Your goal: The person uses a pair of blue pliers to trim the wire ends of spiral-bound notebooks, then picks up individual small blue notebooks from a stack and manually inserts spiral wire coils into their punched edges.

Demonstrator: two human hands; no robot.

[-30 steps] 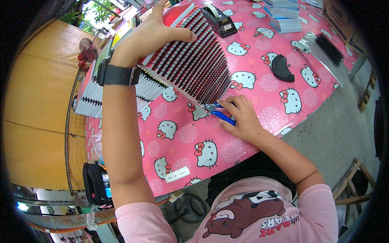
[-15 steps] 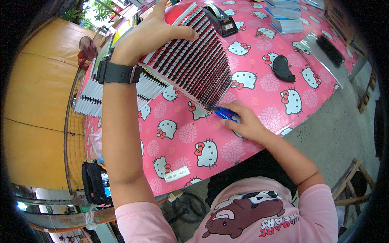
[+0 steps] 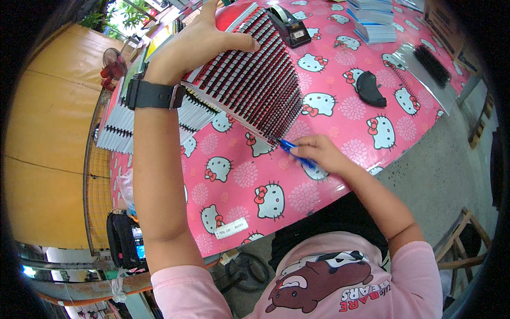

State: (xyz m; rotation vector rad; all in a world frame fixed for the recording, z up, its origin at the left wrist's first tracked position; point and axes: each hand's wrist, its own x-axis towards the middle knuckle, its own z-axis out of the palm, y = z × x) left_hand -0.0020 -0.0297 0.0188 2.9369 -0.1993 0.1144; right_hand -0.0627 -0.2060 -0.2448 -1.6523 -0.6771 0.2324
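Observation:
A tall stack of spiral-bound notebooks (image 3: 255,74) with red covers and black coils stands tilted on the table. My left hand (image 3: 207,40), with a black watch on the wrist, grips its top edge, thumb over the coils and fingers partly cut off by the upper rim. At the stack's lower near corner, my right hand (image 3: 321,151) holds small blue-handled pliers (image 3: 302,156). Their jaws meet the end of a coil there; the exact contact is too small to make out.
The table (image 3: 244,173) has a pink cartoon cat cover. A tape dispenser (image 3: 291,27), a black curved object (image 3: 370,89), loose black coils (image 3: 433,65) and blue-white booklets (image 3: 372,21) lie beyond. More spiral-bound notebooks (image 3: 119,139) stand at left, near a black bag (image 3: 122,239).
My right hand has turned a little and its fingers have closed further round the pliers, whose handles are now closer together. My left hand and the stack have hardly moved.

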